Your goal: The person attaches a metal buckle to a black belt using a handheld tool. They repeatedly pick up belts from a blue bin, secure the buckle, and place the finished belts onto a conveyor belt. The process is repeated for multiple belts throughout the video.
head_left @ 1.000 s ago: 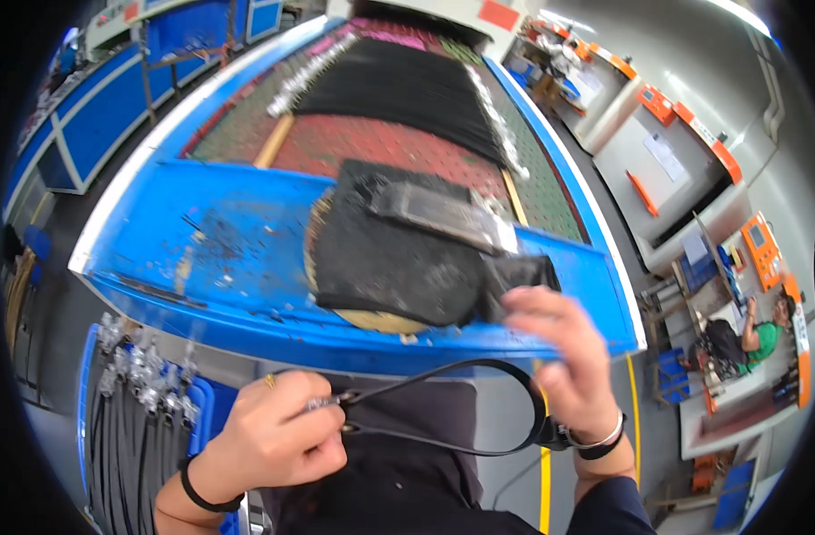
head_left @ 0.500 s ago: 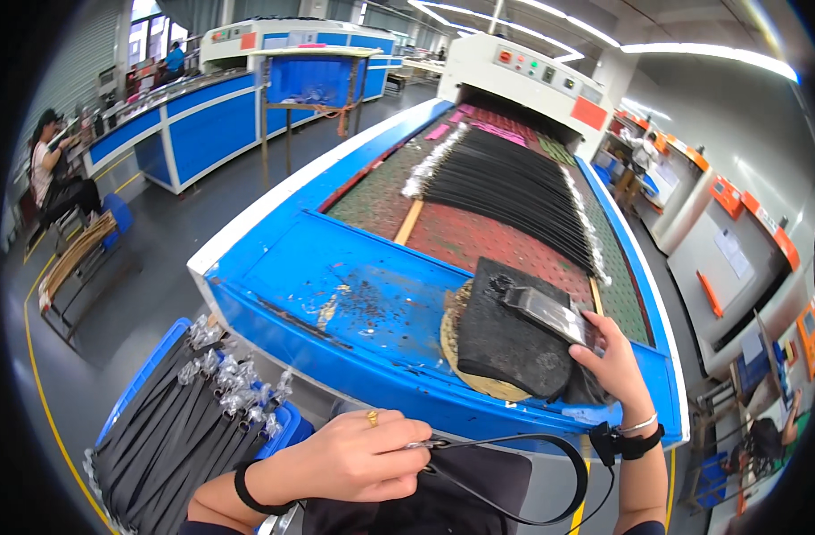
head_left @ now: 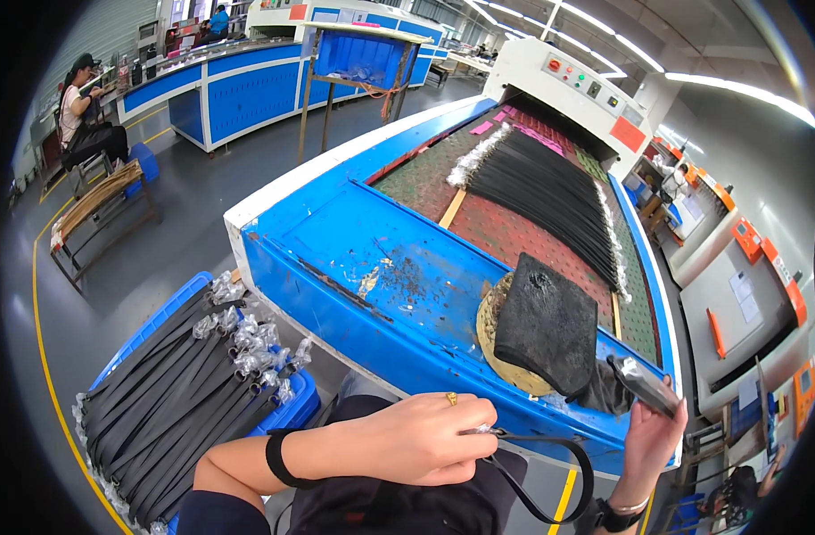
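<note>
Black strap (head_left: 550, 486), thin and looped, hangs at the lower centre of the frame; its far end disappears behind the fingers, so the fastening cannot be made out. The left hand (head_left: 425, 439) is closed around the strap's metal tip, fingers curled tight. The right hand (head_left: 650, 432), partly cut off at the lower right, pinches a small plastic-wrapped piece (head_left: 641, 383) between narrow fingers. Just above lies a black pad (head_left: 546, 325) on the blue machine table (head_left: 354, 241). A blue crate (head_left: 180, 383) of straps stands at the lower left.
</note>
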A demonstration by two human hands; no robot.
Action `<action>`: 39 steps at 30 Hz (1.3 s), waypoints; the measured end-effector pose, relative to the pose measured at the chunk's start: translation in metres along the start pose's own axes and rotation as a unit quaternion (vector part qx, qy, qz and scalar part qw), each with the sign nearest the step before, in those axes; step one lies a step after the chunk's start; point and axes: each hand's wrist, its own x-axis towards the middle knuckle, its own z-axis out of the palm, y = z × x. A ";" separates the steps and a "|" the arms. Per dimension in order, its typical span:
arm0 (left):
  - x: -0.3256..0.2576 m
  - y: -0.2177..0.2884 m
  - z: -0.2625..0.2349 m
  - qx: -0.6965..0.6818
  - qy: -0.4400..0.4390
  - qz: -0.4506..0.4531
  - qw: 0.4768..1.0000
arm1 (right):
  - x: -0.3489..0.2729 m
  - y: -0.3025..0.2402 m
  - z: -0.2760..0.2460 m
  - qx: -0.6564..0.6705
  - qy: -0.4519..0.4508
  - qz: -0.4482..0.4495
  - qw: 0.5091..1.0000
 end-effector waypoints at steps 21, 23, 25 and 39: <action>0.035 0.006 0.032 0.060 -0.067 0.000 0.996 | -0.059 0.016 0.006 -0.122 0.013 -0.104 0.987; 0.038 0.007 0.033 0.056 -0.072 0.004 0.996 | -0.061 0.016 0.006 -0.145 -0.004 -0.087 0.986; 0.041 0.007 0.034 0.054 -0.075 0.010 0.996 | -0.060 0.018 0.006 -0.156 -0.001 -0.080 0.984; 0.051 0.003 0.035 0.037 -0.121 0.016 0.992 | -0.055 0.023 0.018 -0.207 0.101 -0.072 0.970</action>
